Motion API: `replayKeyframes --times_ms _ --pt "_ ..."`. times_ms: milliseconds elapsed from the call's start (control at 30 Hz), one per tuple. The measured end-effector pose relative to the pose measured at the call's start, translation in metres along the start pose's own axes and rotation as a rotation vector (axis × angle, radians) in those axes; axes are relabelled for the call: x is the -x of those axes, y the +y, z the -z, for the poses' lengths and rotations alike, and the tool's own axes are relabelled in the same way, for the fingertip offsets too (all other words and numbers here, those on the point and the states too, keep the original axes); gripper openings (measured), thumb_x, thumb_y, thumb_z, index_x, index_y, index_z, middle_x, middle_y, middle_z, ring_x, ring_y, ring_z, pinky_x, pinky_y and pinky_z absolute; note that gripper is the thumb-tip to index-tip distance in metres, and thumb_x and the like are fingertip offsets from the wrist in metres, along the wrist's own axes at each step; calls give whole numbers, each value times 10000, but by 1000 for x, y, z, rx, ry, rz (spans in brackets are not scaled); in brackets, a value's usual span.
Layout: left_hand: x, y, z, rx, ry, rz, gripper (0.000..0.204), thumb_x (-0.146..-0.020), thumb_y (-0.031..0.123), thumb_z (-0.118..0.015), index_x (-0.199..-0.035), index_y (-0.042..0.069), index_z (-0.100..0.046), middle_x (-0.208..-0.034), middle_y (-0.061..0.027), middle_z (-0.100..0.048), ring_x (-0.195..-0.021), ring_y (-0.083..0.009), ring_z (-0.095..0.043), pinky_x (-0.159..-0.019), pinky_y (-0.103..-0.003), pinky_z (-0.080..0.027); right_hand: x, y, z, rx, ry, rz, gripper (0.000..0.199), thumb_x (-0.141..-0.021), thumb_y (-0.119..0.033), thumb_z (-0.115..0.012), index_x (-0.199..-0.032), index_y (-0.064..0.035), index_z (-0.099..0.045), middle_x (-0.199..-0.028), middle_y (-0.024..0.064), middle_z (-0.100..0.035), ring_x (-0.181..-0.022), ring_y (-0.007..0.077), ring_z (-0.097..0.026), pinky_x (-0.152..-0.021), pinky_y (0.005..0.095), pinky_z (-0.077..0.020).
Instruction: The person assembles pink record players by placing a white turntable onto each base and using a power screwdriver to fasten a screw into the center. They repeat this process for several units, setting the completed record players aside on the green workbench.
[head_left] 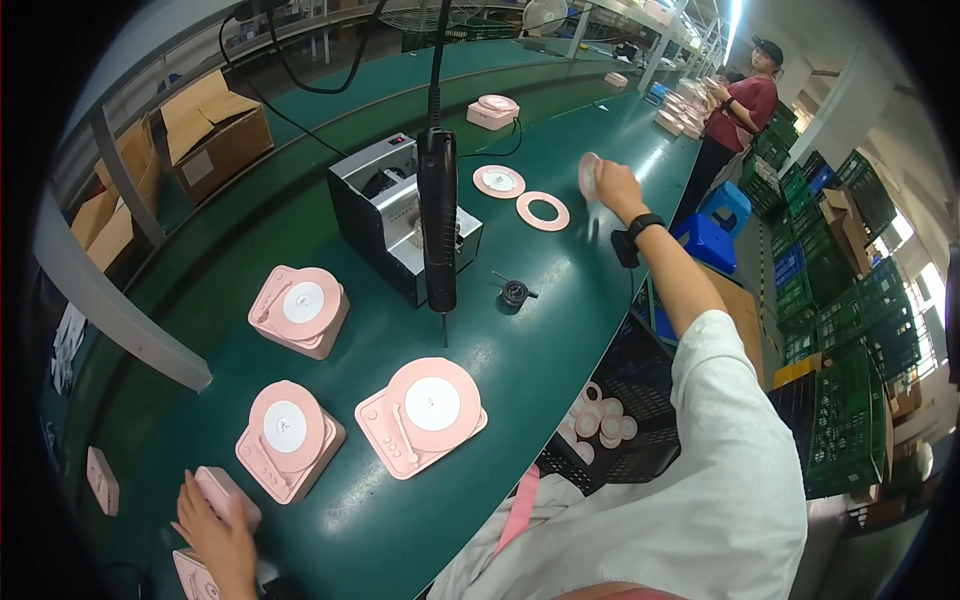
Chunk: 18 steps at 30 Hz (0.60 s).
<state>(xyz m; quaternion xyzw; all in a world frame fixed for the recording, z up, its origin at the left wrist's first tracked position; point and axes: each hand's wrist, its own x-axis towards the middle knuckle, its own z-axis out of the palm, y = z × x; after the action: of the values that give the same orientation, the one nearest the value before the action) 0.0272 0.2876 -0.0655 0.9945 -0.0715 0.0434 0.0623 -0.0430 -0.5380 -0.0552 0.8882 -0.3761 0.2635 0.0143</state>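
At the lower left my left hand is wrapped around a pink turntable-shaped unit, its fingers on one side and the thumb on the other. My right hand stretches out to the far right of the bench and pinches a thin round pale-pink disc, which stands on edge. Left of that hand lie a pink ring and a pink disc with a white centre. Three more pink turntable units, one nearest the middle, sit on the green bench, their white labels facing up.
A black electric screwdriver hangs over the bench before a grey-black box machine. A small black round part lies right of it. Below the bench edge, a black crate holds pink discs. A person stands farther along the bench.
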Motion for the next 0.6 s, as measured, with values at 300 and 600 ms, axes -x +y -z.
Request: replayKeyframes --times_ms 300,600 --pt "59 35 72 271 -209 -602 757 -873 347 -800 -1492 42 -486 -1465 -192 -537 -1350 -309 -527 -1132 -512 -417 131 -85 135 -852 136 214 413 -1110 -258 -493 -907 54 -673 -744 -10 -640 -683 57 -551 -581 276 -439" --pt "53 55 15 580 -189 -498 1076 -520 94 -915 -1481 35 -435 -1565 -223 -427 -1433 -414 -439 -1199 -458 -355 321 -297 167 -1147 -818 519 259 -1009 -153 -631 -1228 -19 -660 -866 167 -741 -698 290 -728 -631 360 -545"
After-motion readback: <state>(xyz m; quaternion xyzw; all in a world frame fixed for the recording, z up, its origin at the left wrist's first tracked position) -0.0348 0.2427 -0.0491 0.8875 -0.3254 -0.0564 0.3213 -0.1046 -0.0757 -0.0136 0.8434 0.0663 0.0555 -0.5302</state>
